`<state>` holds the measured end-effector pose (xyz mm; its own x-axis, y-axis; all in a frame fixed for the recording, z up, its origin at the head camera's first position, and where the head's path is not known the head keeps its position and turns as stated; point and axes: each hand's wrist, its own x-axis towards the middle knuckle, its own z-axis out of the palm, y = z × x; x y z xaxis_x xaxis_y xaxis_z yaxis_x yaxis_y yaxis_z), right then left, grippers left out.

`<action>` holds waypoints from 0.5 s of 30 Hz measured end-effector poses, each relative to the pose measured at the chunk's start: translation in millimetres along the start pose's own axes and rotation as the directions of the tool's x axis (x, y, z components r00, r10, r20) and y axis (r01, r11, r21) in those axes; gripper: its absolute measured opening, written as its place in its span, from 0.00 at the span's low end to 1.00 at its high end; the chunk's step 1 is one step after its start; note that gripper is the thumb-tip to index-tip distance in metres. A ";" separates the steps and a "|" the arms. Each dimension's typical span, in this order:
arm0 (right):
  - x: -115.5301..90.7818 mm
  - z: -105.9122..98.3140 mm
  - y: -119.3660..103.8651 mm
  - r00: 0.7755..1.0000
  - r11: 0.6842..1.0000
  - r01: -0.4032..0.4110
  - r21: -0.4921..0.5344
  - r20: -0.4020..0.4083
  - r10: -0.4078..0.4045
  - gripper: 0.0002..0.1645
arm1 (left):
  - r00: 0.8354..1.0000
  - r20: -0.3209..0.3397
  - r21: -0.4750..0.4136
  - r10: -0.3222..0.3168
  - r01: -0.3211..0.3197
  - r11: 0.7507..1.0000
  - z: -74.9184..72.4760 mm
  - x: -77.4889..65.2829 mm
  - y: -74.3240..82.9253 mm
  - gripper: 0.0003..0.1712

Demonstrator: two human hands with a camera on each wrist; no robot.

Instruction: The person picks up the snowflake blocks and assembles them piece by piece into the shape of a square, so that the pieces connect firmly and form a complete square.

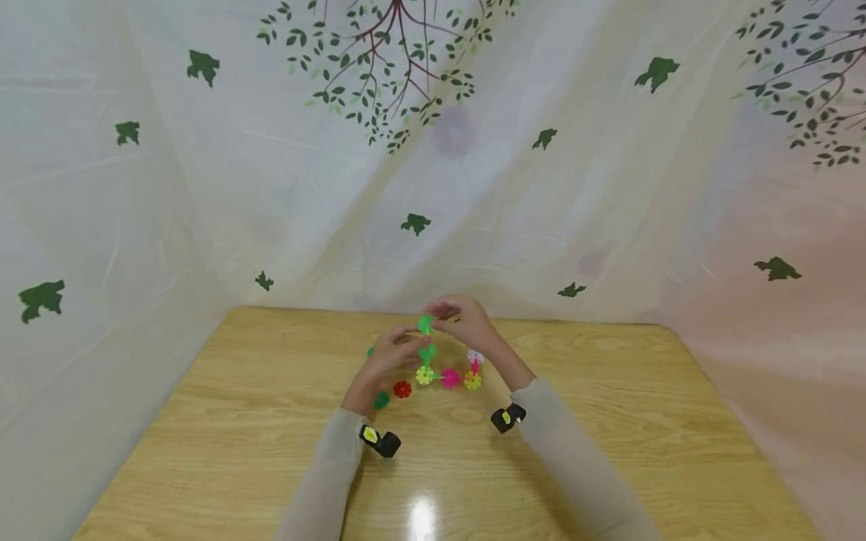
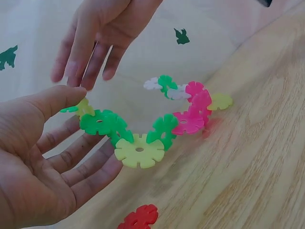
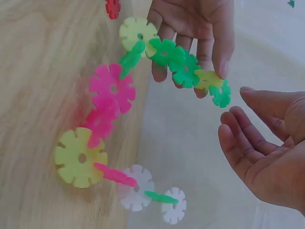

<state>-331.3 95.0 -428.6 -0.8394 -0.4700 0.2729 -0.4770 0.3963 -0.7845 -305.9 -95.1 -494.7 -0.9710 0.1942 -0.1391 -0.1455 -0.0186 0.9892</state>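
A chain of interlocking flower-shaped plastic discs (image 1: 449, 378), in green, yellow, pink and white, bends round in a U shape. My left hand (image 1: 389, 357) grips its left end, with the thumb on a small yellow disc (image 3: 208, 79) and the other fingers behind the green discs (image 3: 165, 51). At that end sits a green disc (image 3: 220, 95), just off the fingertips of my right hand (image 3: 269, 143). The right fingers are spread, loosely bent and hold nothing. On the chain's other arm, white discs (image 3: 174, 206) flank a green one. The bottom yellow disc (image 3: 78, 162) appears to touch the table.
A loose red disc (image 1: 402, 389) and a green disc (image 1: 381, 400) lie on the wooden table (image 1: 237, 451) near the left wrist. Another green disc (image 1: 370, 352) shows partly behind the left hand. A white printed curtain (image 1: 325, 225) hangs along the table's far edge.
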 end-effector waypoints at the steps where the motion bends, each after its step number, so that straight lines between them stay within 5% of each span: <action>1: -4.6 0.1 -2.2 1.000 1.000 0.008 -0.011 0.003 -0.008 0.13 | 1.000 -0.003 -0.008 0.005 -0.005 1.000 -1.0 0.5 -0.3 0.27; 7: -27.9 16.5 -5.2 0.981 0.998 0.029 -0.049 0.195 -0.019 0.09 | 0.999 -0.021 -0.031 0.038 -0.039 0.999 -6.8 0.5 0.2 0.24; 11: -36.8 37.4 -2.3 0.922 0.990 0.113 -0.082 0.380 -0.074 0.11 | 0.998 -0.025 -0.015 0.050 -0.051 0.999 -10.6 -0.6 -0.4 0.25; 15: -42.6 54.7 -0.9 0.876 0.971 0.186 -0.150 0.473 -0.095 0.15 | 0.999 -0.019 -0.030 0.041 -0.042 0.999 -12.6 -1.4 -1.7 0.26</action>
<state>-280.9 71.6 -470.0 -0.5669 -0.8222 0.0504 -0.6583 0.4155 -0.6277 -306.7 -107.8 -496.8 -0.9797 0.1742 -0.0990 -0.1103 -0.0564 0.9923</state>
